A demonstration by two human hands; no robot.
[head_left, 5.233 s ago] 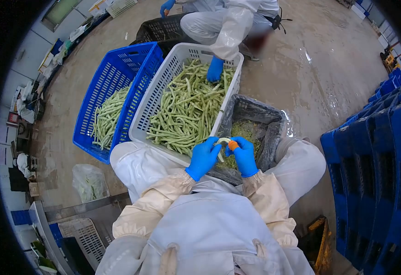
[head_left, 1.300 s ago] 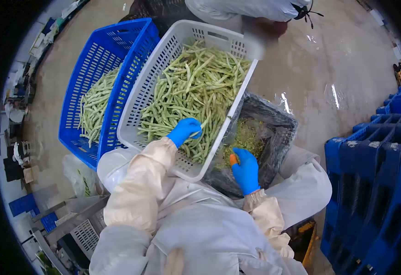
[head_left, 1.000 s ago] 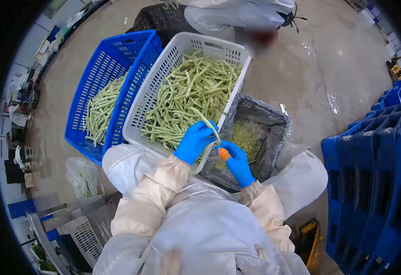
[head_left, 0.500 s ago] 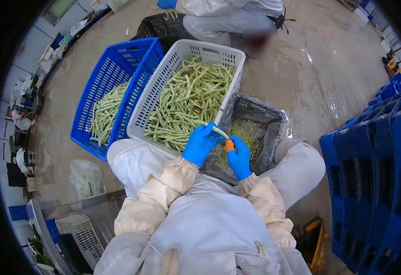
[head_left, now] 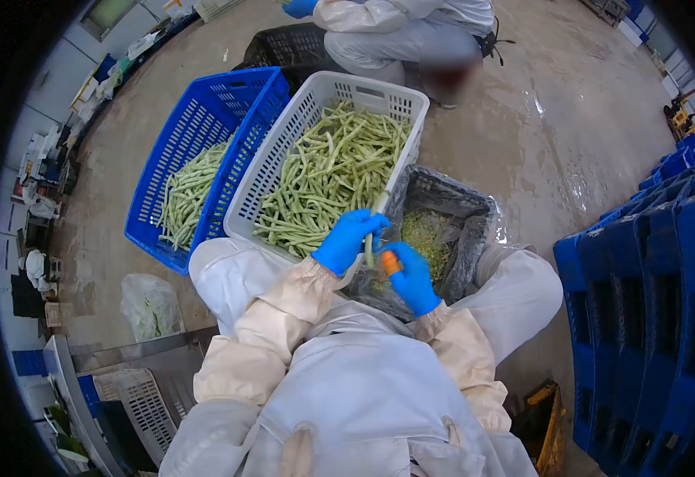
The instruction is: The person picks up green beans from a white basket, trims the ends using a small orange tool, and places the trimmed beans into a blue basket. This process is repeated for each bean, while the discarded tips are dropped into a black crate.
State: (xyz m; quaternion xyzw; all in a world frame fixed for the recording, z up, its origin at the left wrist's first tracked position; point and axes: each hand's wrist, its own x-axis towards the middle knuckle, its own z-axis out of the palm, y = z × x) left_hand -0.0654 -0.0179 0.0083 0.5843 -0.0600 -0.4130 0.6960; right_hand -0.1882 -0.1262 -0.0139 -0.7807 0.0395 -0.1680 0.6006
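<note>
My left hand [head_left: 351, 242], in a blue glove, is closed on a green bean [head_left: 369, 251] that hangs down from the fingers. Close beside it, my gloved right hand [head_left: 416, 282] grips a small orange-handled tool [head_left: 392, 263]; its working end is too blurred to make out. Both hands are over the near edge of a white crate [head_left: 240, 208] heaped with green beans [head_left: 335, 163]. Under and beyond the right hand stands a bin lined with dark plastic [head_left: 468, 199], with green trimmings [head_left: 425, 238] at its bottom.
A blue crate [head_left: 174, 143] with more beans stands against the white crate's left side. Blue pallets [head_left: 642, 318] are stacked at the right. Another person [head_left: 403, 36] crouches beyond, near a black crate [head_left: 288, 48]. A plastic bag [head_left: 150, 306] lies on the floor at left.
The bean has swung from slanting between the hands to hanging nearly upright. My right hand has moved slightly down and left, and the orange handle has tilted.
</note>
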